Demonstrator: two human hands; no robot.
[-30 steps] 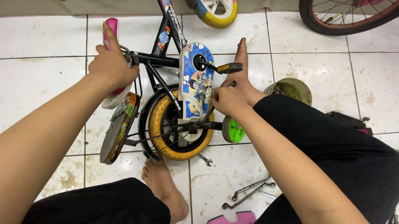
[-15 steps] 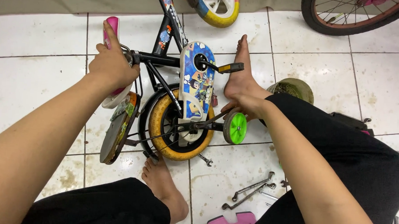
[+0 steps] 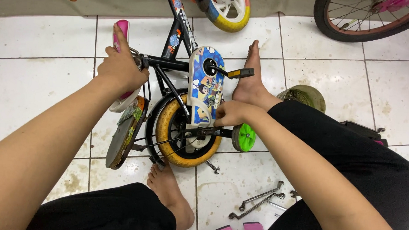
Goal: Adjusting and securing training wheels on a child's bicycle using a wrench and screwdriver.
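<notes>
Both hands steady a small children's bicycle (image 3: 183, 82) lying on the tiled floor (image 3: 44, 41).

The left hand's (image 3: 121, 70) fingers curl closed around the pink saddle (image 3: 121, 32); the right hand's (image 3: 231, 113) fingers pinch at the rear axle beside the cartoon chain guard (image 3: 205, 85), what they hold hidden. Just beyond them sit the yellow rear wheel (image 3: 168, 127) and green training wheel (image 3: 245, 137). A slipping grip could let the frame roll onto the bare foot (image 3: 170, 191); spanners (image 3: 256, 204) lie near.

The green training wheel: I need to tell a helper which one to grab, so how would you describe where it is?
Find the small child's bicycle lying on the white tiled floor, then its yellow rear tyre. Just right of that tyre, below the right hand, sits the training wheel. It is the only bright green thing there, far smaller than the yellow tyre.
</notes>
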